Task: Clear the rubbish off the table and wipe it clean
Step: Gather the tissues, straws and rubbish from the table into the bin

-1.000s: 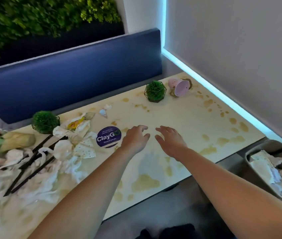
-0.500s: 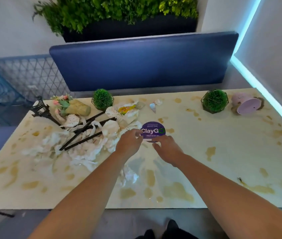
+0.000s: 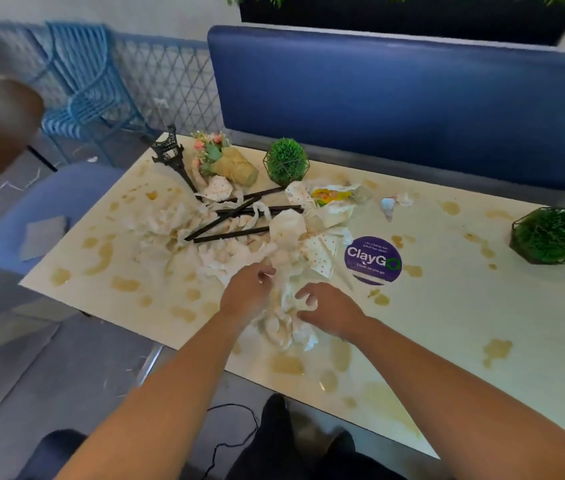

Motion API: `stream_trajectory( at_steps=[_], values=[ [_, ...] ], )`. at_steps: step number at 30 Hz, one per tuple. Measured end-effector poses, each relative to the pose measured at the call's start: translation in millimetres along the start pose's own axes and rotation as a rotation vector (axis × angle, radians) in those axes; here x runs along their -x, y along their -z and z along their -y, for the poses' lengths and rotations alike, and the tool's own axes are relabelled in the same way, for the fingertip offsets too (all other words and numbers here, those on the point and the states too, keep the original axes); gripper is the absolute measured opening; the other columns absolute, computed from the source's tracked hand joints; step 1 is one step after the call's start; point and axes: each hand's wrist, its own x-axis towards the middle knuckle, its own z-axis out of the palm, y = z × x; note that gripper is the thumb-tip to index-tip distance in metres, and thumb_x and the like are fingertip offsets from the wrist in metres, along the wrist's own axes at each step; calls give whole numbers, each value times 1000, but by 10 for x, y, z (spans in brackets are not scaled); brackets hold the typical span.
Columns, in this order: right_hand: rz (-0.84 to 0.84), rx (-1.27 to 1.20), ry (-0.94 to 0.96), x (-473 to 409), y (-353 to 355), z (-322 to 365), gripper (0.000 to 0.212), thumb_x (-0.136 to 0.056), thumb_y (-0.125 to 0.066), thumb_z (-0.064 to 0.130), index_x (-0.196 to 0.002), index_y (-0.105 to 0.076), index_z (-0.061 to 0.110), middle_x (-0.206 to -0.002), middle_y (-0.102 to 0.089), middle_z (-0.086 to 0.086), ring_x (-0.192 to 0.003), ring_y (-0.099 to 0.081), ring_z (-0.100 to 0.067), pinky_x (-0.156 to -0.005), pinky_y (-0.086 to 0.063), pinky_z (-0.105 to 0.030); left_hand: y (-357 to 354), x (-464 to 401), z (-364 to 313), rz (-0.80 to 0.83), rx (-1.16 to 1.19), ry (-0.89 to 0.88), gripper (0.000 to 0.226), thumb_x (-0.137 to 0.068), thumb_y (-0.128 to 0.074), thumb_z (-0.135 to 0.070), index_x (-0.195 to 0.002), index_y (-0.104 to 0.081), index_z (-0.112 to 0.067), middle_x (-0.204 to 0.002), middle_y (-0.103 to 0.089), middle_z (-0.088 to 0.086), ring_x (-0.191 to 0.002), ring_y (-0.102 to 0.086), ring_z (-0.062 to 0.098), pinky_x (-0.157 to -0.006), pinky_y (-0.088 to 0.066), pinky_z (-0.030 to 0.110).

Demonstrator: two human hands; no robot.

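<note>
Table (image 3: 447, 323), pale and blotched with brown spills, carries a heap of crumpled tissues (image 3: 239, 251) crossed by black straws (image 3: 229, 220). Left hand (image 3: 244, 294) and right hand (image 3: 329, 308), fingers curled, gather the heap's near end beside a purple sticker (image 3: 373, 259).

Both hands are now off the bare, stained stretch of table (image 3: 447, 317) beside the purple ClayGo sticker (image 3: 373, 260) and on the crumpled tissue pile (image 3: 284, 306) just left of that sticker. The left hand (image 3: 248, 294) curls its fingers into the tissue; the right hand (image 3: 329, 308) claws at the same clump from the sticker side, bunching it up between them.
</note>
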Motion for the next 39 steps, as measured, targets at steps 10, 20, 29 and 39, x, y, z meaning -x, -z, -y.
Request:
stream_trajectory(
  at_steps=[10, 20, 29, 39],
  values=[
    [-17, 349, 66, 10, -527, 231, 58, -78, -70, 57, -127, -45, 37, -119, -37, -1, -108, -47, -21, -79, -51, -38, 64, 202, 640, 170, -125, 49, 52, -72, -79, -47, -116, -55, -32, -113, -32, 0, -116, -38, 22, -94, -42, 34],
    [-167, 83, 26, -18, -441, 173, 16, -92, -49, 15, -101, -61, 17, -101, -54, 5, -102, -48, -20, -74, -46, -32, -72, 171, 623, 240, -311, -119, 18, -86, -68, -23, -102, -65, -27, -102, -38, -2, -108, -43, 22, -85, -43, 30],
    [-288, -42, -189, -149, -126, 285, 23, -94, -37, 23, -78, -51, 15, -78, -56, 1, -64, -49, -19, -51, -36, -26, -18, 28, 418, 71, -21, -148, 27, -99, -44, -9, -104, -63, -28, -109, -48, -5, -97, -52, 5, -84, -41, 20],
    [-212, 154, -101, -499, -187, 358, 73, -85, -64, 52, -143, -22, 44, -129, -54, 2, -114, -51, -21, -76, -49, -35, 157, -189, 119, -95, 202, 27, 18, -97, -53, -32, -100, -57, -15, -105, -44, -4, -73, -49, -3, -63, -37, 9]
  ],
)
